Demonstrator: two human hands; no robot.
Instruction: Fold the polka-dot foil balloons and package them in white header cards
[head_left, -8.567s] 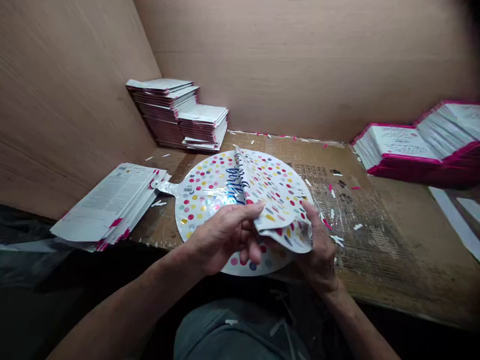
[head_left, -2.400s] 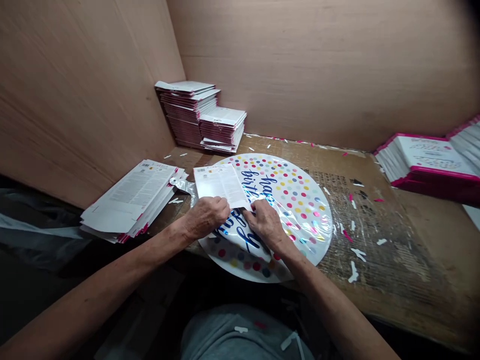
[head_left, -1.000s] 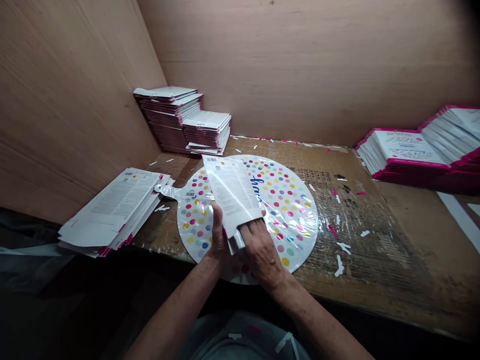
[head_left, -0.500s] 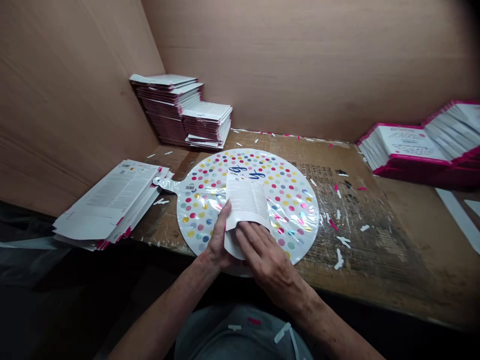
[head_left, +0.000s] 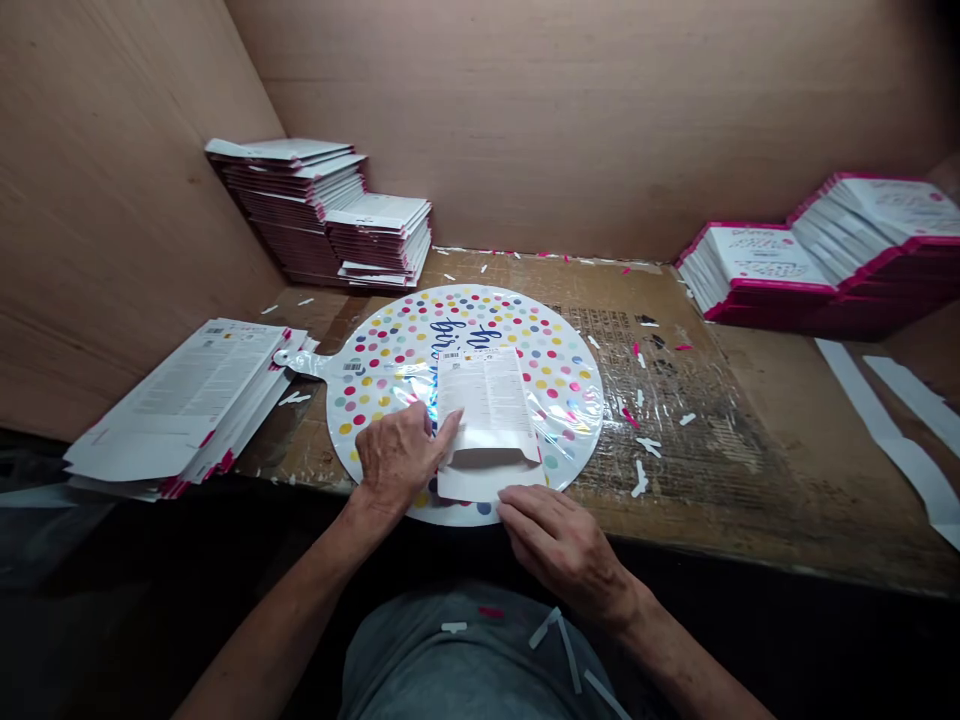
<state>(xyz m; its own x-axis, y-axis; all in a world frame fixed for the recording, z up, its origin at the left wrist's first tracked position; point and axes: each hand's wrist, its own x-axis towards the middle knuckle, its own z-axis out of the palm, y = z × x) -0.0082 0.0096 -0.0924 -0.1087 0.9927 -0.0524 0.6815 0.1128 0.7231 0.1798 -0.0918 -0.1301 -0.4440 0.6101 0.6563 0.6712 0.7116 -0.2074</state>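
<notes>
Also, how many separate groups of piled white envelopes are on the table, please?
3: the back-left group, the front-left group and the right-hand group. The single envelope on the dotted balloon is not counted; others may lie out of view.

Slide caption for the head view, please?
Left hand and right hand at an open printed envelope atop a flat dotted balloon.

A brown, scuffed worktop (head_left: 757, 420), shiny in places, carries everything. In its middle lies a flat, round, glossy white balloon (head_left: 397, 340) with multicoloured dots, its narrow tail pointing left. Far left rises a stepped stack of white paper packets with pink edges (head_left: 322, 220); near left, a fanned pile of printed white paper envelopes (head_left: 187, 400) overhangs the near edge. Far right sit stepped rows of pink-edged white packets (head_left: 810, 260). Small white and pink scraps (head_left: 649, 446) scatter right of the balloon, and long white strips (head_left: 855, 395) lie at the right.
</notes>
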